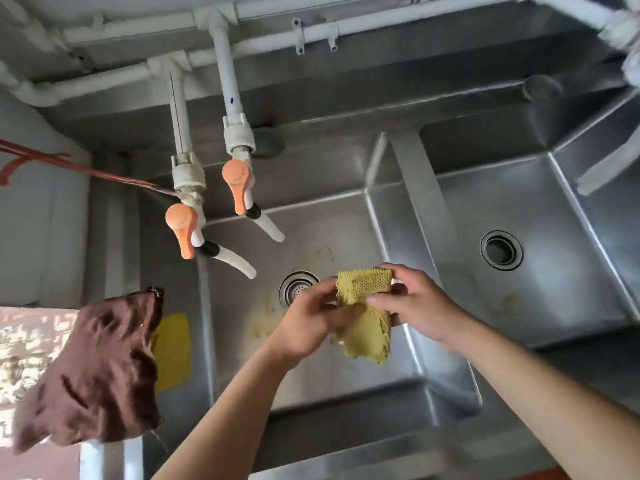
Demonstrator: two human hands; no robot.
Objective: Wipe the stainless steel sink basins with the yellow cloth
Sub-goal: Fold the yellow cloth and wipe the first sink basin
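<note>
Brown rag (93,368) draped over the sink's left edge, two orange-handled taps (207,209) up behind. Left hand (308,323) pinching the yellow cloth (367,313) from the left, right hand (415,306) gripping the folded top, both held up over the left basin (311,375) near its drain (296,287). Yellowish stains on both basin floors. Right basin (554,289) off to the side.

Soft daylight, wide-angle warp, blurred edges
</note>
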